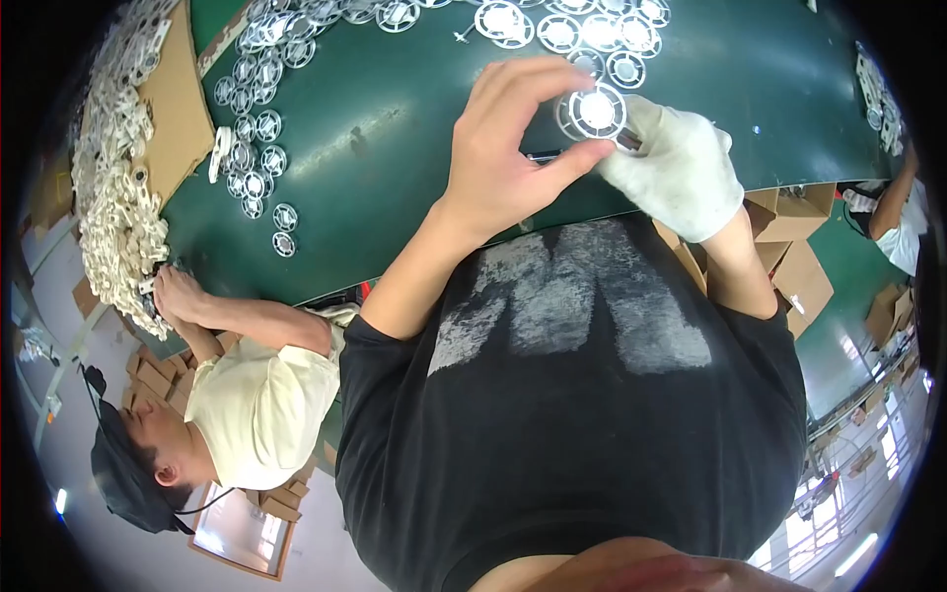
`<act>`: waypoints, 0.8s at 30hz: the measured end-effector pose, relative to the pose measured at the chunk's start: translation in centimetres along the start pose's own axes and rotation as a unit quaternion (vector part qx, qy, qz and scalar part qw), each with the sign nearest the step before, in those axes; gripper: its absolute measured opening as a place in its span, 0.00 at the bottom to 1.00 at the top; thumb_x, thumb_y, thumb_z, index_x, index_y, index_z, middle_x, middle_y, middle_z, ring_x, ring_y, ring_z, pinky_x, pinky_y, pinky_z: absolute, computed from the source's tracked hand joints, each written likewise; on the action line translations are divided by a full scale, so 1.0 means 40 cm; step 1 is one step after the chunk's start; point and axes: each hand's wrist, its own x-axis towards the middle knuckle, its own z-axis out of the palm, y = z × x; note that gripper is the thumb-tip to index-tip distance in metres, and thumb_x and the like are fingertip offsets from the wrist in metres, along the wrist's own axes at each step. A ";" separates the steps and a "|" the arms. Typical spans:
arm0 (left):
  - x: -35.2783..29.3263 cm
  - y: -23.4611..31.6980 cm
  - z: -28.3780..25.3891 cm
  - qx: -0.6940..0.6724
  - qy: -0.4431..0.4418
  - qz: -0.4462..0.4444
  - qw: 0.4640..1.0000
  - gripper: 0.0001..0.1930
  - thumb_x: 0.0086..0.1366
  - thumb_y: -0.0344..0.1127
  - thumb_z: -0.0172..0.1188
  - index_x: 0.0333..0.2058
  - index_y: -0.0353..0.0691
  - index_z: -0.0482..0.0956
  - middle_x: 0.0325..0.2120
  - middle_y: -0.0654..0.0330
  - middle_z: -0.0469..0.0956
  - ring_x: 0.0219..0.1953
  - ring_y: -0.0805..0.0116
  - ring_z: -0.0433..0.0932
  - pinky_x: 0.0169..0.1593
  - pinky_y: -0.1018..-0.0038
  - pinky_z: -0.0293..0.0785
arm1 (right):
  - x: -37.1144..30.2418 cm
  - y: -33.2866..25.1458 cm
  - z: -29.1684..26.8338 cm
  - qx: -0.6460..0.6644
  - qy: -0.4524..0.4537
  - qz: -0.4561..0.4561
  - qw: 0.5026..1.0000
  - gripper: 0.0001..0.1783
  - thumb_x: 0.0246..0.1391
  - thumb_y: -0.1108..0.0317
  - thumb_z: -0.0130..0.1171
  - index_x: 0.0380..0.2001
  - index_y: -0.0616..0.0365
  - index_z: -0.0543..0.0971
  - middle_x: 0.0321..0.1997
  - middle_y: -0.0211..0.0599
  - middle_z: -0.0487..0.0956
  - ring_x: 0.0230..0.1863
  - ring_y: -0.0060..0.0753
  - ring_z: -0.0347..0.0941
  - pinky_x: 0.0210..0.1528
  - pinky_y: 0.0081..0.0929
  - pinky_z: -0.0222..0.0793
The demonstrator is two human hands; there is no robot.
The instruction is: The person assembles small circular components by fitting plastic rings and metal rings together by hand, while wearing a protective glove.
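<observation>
My bare left hand (508, 153) pinches the edge of a shiny round spoked metal part (596, 111) between thumb and fingers, above the green table. At the part's right side is my right hand (681, 168), in a white glove with its fingers curled closed. A thin dark piece (627, 142) shows by the gloved fingers; its kind is hidden. A narrow dark object (545, 156) shows behind my left thumb. Just beyond my hands lie more of the same round parts (559, 34), some overlapping and bright with glare.
Similar round parts (284, 217) lie in a trail on the green table (385, 197). Far left, white parts (118, 217) are heaped beside a cardboard sheet (182, 99). A co-worker (261, 414) handles parts there. Open cardboard boxes (801, 281) stand right; another person (898, 217) is beyond.
</observation>
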 end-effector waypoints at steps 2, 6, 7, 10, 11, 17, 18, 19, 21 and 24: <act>-0.008 0.017 -0.007 0.067 0.017 -0.011 0.998 0.31 0.45 0.34 0.79 0.52 0.45 0.83 0.45 0.60 0.79 0.45 0.59 0.76 0.48 0.68 0.74 | 0.006 -0.010 -0.001 -0.085 0.010 -0.070 0.994 0.17 0.52 0.53 0.63 0.41 0.51 0.83 0.27 0.46 0.83 0.34 0.53 0.82 0.38 0.45 0.78; -0.020 0.018 -0.078 0.124 -0.005 -0.012 0.992 0.28 0.45 0.35 0.79 0.48 0.42 0.84 0.44 0.59 0.79 0.44 0.60 0.78 0.47 0.68 0.76 | 0.025 -0.051 0.026 -0.072 0.032 -0.127 0.989 0.15 0.54 0.54 0.63 0.39 0.50 0.83 0.26 0.43 0.83 0.32 0.51 0.83 0.36 0.44 0.79; -0.021 0.019 -0.088 0.126 -0.001 -0.015 0.992 0.28 0.45 0.35 0.79 0.48 0.42 0.84 0.44 0.59 0.79 0.44 0.60 0.78 0.47 0.68 0.76 | 0.028 -0.056 0.029 -0.073 0.028 -0.131 0.988 0.15 0.54 0.54 0.63 0.39 0.50 0.83 0.26 0.43 0.83 0.32 0.51 0.83 0.36 0.44 0.79; -0.024 0.007 -0.105 0.098 0.022 0.024 0.995 0.28 0.44 0.34 0.80 0.47 0.38 0.84 0.45 0.56 0.83 0.44 0.59 0.84 0.47 0.69 0.81 | 0.034 -0.066 0.037 -0.086 0.058 -0.121 0.987 0.15 0.55 0.52 0.64 0.39 0.50 0.83 0.26 0.43 0.83 0.31 0.50 0.83 0.35 0.44 0.80; -0.029 0.007 -0.104 0.098 0.024 0.023 0.995 0.28 0.44 0.34 0.80 0.47 0.38 0.84 0.45 0.56 0.83 0.44 0.59 0.84 0.47 0.69 0.81 | 0.036 -0.070 0.037 -0.087 0.056 -0.122 0.987 0.15 0.55 0.52 0.64 0.39 0.50 0.83 0.26 0.43 0.83 0.31 0.50 0.83 0.35 0.44 0.80; -0.040 -0.002 -0.108 0.053 0.030 0.004 0.998 0.27 0.46 0.35 0.79 0.47 0.36 0.84 0.47 0.54 0.85 0.47 0.57 0.85 0.50 0.69 0.82 | 0.044 -0.081 0.032 -0.115 0.020 -0.117 0.986 0.16 0.54 0.52 0.63 0.41 0.50 0.83 0.27 0.44 0.83 0.32 0.52 0.83 0.37 0.45 0.80; -0.041 -0.001 -0.107 0.047 0.029 -0.004 0.998 0.27 0.46 0.35 0.79 0.48 0.37 0.84 0.47 0.55 0.85 0.47 0.57 0.85 0.50 0.69 0.82 | 0.042 -0.080 0.033 -0.117 0.015 -0.126 0.985 0.17 0.54 0.53 0.64 0.42 0.50 0.83 0.27 0.44 0.83 0.33 0.52 0.83 0.38 0.44 0.80; -0.041 0.001 -0.106 0.041 0.028 -0.011 0.999 0.27 0.47 0.35 0.79 0.48 0.38 0.84 0.47 0.55 0.85 0.47 0.57 0.85 0.50 0.69 0.82 | 0.042 -0.080 0.033 -0.118 0.009 -0.135 0.984 0.17 0.53 0.53 0.64 0.42 0.50 0.83 0.28 0.44 0.84 0.34 0.52 0.83 0.38 0.44 0.80; -0.038 0.005 -0.110 0.038 0.009 -0.039 0.998 0.26 0.47 0.34 0.79 0.48 0.38 0.84 0.48 0.56 0.85 0.48 0.58 0.85 0.50 0.69 0.82 | 0.041 -0.079 0.033 -0.117 0.010 -0.130 0.984 0.17 0.53 0.54 0.64 0.42 0.51 0.83 0.28 0.44 0.84 0.34 0.51 0.83 0.39 0.44 0.80; -0.039 0.003 -0.113 0.034 -0.010 -0.061 0.998 0.26 0.48 0.34 0.79 0.48 0.40 0.84 0.48 0.57 0.85 0.47 0.60 0.85 0.50 0.70 0.82 | 0.038 -0.075 0.037 -0.113 0.014 -0.128 0.985 0.17 0.53 0.55 0.65 0.42 0.51 0.83 0.29 0.44 0.84 0.35 0.51 0.83 0.39 0.44 0.80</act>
